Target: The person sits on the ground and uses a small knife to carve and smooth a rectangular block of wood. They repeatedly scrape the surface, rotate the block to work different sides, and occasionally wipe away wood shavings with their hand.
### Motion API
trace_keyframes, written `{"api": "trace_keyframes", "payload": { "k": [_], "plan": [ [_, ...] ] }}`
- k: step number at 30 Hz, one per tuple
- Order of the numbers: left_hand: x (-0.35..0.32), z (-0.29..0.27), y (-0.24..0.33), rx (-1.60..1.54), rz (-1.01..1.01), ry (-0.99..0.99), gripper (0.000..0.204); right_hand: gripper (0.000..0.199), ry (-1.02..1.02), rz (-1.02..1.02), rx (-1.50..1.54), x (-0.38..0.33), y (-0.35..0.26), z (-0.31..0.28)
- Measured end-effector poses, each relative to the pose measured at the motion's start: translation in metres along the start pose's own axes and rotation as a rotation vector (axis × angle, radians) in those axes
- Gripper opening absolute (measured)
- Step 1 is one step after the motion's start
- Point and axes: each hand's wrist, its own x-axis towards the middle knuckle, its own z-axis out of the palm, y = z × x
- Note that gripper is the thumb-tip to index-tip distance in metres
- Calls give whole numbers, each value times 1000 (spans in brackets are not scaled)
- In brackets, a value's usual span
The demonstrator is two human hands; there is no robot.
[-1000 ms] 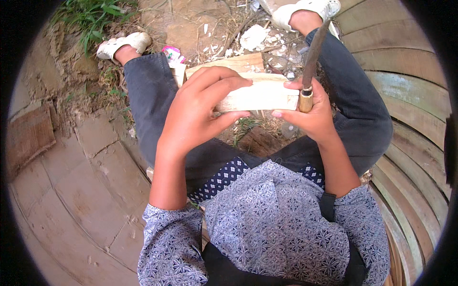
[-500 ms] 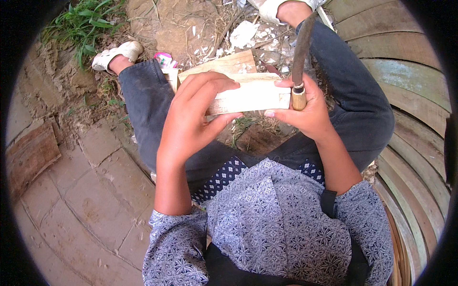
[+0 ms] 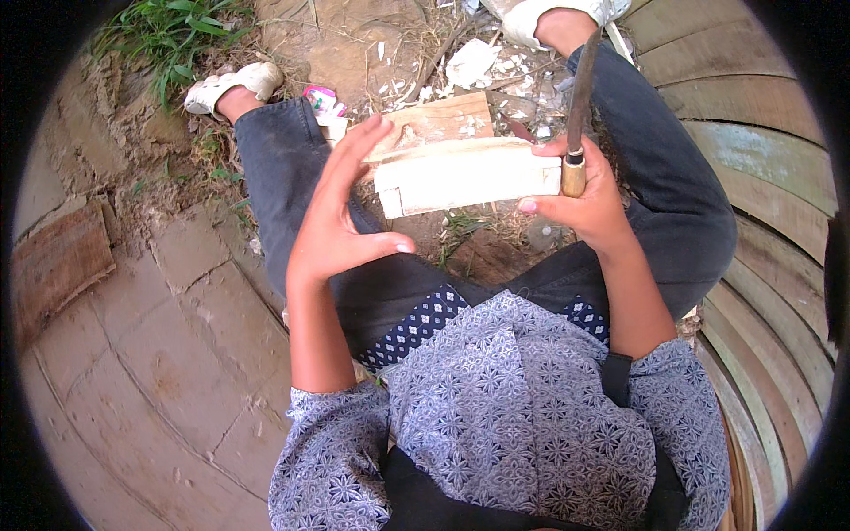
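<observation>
A pale, freshly cut wooden block (image 3: 469, 181) is held up above my lap, roughly level. My right hand (image 3: 598, 202) grips its right end between thumb and fingers. That same hand also keeps a knife (image 3: 580, 106), with a long dark blade pointing away from me and a short wooden handle. My left hand (image 3: 329, 221) is open beside the block's left end, thumb and fingers spread apart, with nothing between them. The block's left end shows a notch-like line near its corner.
A flat board (image 3: 434, 119) lies on the ground beyond the block. White wood chips (image 3: 474, 64) are scattered between my feet, near a pink wrapper (image 3: 323, 99). A curved wall of wooden planks (image 3: 753, 137) rises on the right. Brick paving (image 3: 159, 354) spreads at the left.
My left hand has let go of the block and opened, moving off its left end. The block and knife, in my right hand, have shifted slightly right.
</observation>
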Motion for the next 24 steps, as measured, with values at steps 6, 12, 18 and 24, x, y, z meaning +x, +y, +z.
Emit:
{"api": "trace_keyframes", "payload": {
  "k": [6, 12, 18, 24],
  "plan": [
    [-3, 24, -16, 7, 12, -4, 55, 57, -35, 175, -72, 14, 21, 7],
    [-5, 23, -21, 692, 29, 58, 55, 52, 41, 246, -344, 17, 72, 17],
    [-5, 56, -49, 1103, -12, 93, 58, 45, 33, 592, -303, 13, 78, 27],
    [-7, 67, -63, 997, 42, 165, 73, 42, -32, 297, -329, 5, 89, 37]
  ]
}}
